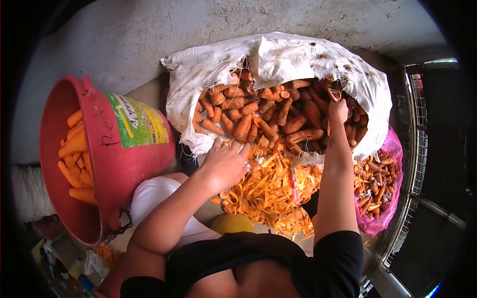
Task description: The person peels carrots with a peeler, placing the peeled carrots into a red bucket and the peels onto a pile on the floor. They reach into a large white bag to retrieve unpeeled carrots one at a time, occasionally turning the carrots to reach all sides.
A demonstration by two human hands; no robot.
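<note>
My right hand (pixel 338 111) reaches to the right part of a torn white sack (pixel 318 54), closed round the handle of a peeler (pixel 335 94). The peeler's head lies over the unpeeled carrots (pixel 298 116) that fill the sack's opening. At the sack's front left edge is my left hand (pixel 222 163), back upward, fingers apart and pointing at the carrots. No carrot shows in it, though its palm is hidden. Between my forearms lies a heap of orange carrot peelings (pixel 271 193).
To the left a large red bucket (pixel 144 166) tilts toward me, with peeled carrots (pixel 77 154) inside. A pink plastic bag (pixel 395 159) of carrot pieces stands at the right, beside a metal-framed mesh gate (pixel 415 144). Behind the sack rises a concrete wall (pixel 208 22).
</note>
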